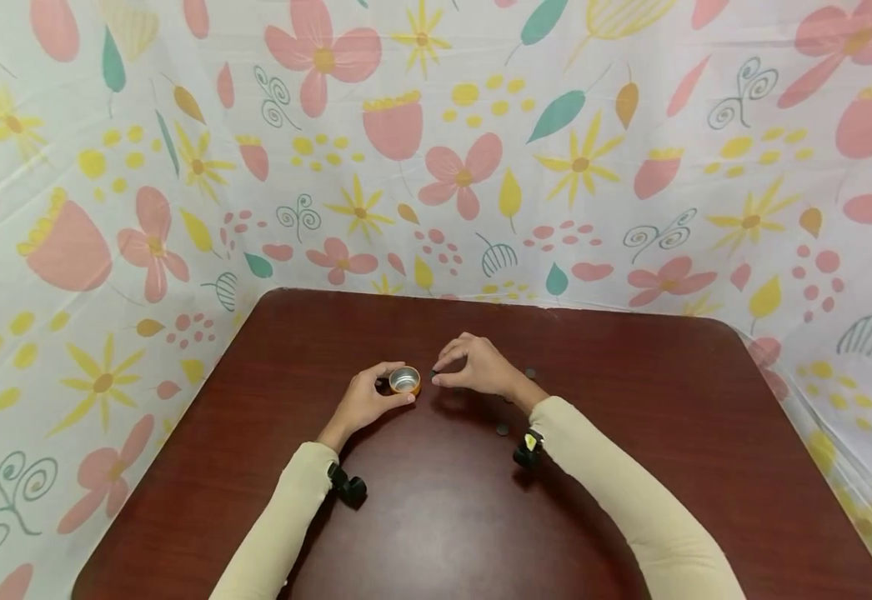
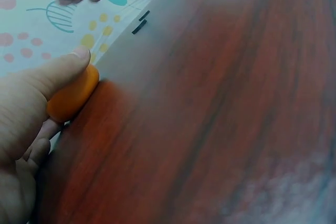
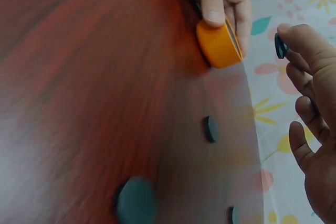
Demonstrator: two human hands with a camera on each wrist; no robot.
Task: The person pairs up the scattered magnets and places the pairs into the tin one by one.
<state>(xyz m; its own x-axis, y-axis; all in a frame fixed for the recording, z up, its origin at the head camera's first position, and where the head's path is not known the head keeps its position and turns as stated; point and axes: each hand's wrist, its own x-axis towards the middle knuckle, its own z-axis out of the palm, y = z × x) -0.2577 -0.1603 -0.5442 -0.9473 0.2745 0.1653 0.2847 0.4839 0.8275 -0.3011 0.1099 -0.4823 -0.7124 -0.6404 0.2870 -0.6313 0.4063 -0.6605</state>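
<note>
My left hand (image 1: pixel 361 403) holds a small round orange tin (image 1: pixel 405 381) between thumb and fingers. The tin stands upright on the table, its silvery inside facing up. In the right wrist view the tin's orange side (image 3: pixel 218 45) shows, with the left thumb against it. Just right of the tin, my right hand (image 1: pixel 483 367) pinches a small dark disc (image 3: pixel 281 46) between thumb and fingertip, above the table and apart from the tin. The other right fingers are loosely bent. Whether anything lies on the tin's bottom is too small to tell.
Several similar dark discs lie on the brown wooden table (image 1: pixel 436 517), among them a near disc (image 1: pixel 502 430) and a far disc (image 1: pixel 530 373) by the right forearm. A dark spot shows beside the left palm. A flowered cloth (image 1: pixel 466 108) hangs behind the table.
</note>
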